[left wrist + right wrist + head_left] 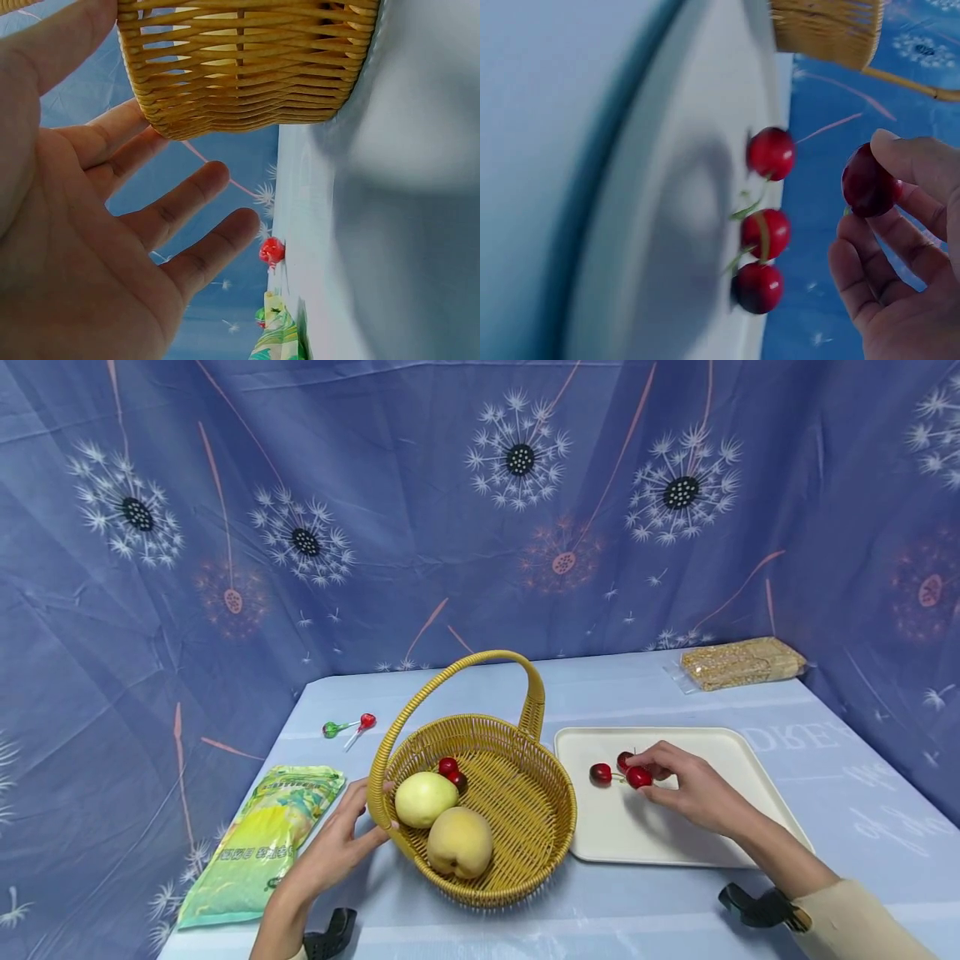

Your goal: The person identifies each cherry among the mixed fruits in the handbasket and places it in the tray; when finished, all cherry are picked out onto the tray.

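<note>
My right hand [693, 789] is over the cream tray [720, 843], pinching a dark red cherry [868, 182] between thumb and fingers. Three more cherries [759, 287] with green stems lie on the tray in the right wrist view; in the head view the fingers partly cover the group. At the left side of the yellow wicker basket [525, 852], my left hand [341, 839] holds the rim near the handle's foot, its outer two fingers stretched free. Inside the basket are a pale green fruit [424, 799], a peach [460, 842] and two cherries [453, 770].
Left of the left hand lies a green and yellow packet [262, 843]. Two lollipops, one green [332, 729] and one red [367, 722], rest behind it. A clear-wrapped grain-coloured pack [742, 663] lies at the back right. A blue dandelion-print curtain [420, 527] hangs behind the table.
</note>
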`<state>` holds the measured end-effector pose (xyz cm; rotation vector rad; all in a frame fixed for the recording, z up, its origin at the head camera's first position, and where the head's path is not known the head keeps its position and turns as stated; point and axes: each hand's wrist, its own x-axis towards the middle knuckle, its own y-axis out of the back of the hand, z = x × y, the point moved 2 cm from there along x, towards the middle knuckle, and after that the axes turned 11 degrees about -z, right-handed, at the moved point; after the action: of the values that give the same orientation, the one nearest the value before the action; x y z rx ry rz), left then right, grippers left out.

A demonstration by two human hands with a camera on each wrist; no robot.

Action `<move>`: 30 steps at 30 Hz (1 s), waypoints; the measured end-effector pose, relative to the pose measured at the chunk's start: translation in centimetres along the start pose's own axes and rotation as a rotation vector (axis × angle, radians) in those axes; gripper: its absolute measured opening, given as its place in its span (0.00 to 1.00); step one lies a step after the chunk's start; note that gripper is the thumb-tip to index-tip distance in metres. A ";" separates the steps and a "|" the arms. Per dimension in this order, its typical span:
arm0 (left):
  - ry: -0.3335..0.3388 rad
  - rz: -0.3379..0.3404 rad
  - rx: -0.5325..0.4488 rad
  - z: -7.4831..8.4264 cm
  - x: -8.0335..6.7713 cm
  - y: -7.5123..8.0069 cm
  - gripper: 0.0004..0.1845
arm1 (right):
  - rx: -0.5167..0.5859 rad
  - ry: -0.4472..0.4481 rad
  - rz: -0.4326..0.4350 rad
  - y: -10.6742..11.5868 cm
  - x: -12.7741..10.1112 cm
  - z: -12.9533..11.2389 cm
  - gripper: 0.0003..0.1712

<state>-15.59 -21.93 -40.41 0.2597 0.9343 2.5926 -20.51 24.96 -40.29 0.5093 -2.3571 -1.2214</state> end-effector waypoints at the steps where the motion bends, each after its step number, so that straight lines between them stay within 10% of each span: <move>1: -0.001 0.000 0.000 0.0 0.0 0.0 0.31 | -0.003 -0.011 -0.007 -0.1 -0.2 0.3 0.22; 20: 0.023 -0.006 -0.003 0.1 0.1 0.0 0.31 | 0.024 -0.211 -0.106 -1.7 -1.2 2.7 0.20; 30: 0.014 -0.006 -0.002 0.2 0.1 0.0 0.30 | -0.022 -0.151 -0.084 -1.2 -1.2 2.4 0.20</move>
<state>-15.60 -21.84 -40.26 0.2381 0.9363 2.5932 -20.67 26.50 -42.80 0.5302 -2.4663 -1.3659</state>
